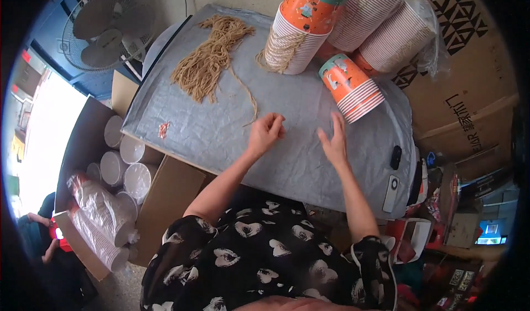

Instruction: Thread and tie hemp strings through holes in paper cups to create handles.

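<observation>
Near the centre of the frame, the left hand (265, 135) is loosely curled, its forearm (223, 187) slanting up rightward. Right of it, the right hand (334, 145) is open, thumb apart, fingers pointing upward.

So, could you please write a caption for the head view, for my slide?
Left hand near tan strings, right hand beside a tilted orange cup stack, over a grey-covered table.

Tan string bundle (207, 62) beyond left grip (265, 135), orange-and-teal cup stack (349, 86) with white stripes beside right grip (334, 144), grey desk (298, 151) beneath
</observation>
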Demonstrator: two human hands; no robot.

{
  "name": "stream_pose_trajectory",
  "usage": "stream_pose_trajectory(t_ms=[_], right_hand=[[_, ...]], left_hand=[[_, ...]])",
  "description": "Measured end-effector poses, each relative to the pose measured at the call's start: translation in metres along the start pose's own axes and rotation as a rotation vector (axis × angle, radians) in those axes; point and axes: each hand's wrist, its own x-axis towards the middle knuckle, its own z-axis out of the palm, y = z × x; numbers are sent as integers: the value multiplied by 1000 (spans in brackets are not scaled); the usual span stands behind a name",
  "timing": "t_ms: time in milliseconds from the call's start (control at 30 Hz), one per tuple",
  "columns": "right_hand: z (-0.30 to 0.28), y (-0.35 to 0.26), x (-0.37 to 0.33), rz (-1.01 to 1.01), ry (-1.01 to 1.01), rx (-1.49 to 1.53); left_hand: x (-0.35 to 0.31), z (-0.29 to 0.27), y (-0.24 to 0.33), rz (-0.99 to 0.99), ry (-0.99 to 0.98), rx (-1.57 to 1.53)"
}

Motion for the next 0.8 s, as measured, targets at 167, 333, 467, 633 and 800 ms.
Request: stream_pose_trajectory(t_ms=[167,333,467,633,800], right_hand=[[17,31,-78,204,68,-9],[23,32,-91,121,190,-162],[25,31,-91,111,186,-124],[25,34,-92,92,209,-167],[25,39,-93,88,241,-182]], left_hand=[[-39,8,-6,191,19,533],[-35,13,-17,230,48,564],[-40,11,-21,286,90,576],[-39,13,-27,376,143,661],[-42,15,-24,502,208,884]])
